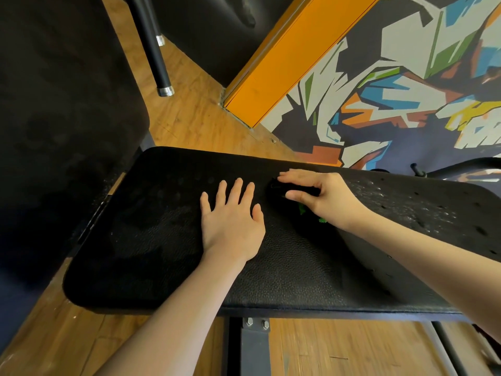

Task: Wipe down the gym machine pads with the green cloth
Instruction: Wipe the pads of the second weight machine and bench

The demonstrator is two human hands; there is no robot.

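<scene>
While my left hand lies flat, fingers apart, on the black textured pad, my right hand clamps the green cloth, mostly hidden, against it.

Bright daylight, wide-angle edge distortion

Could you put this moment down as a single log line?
left hand: flat on pad | right hand: grip on cloth, mostly hidden | pad's right end dusty
</scene>
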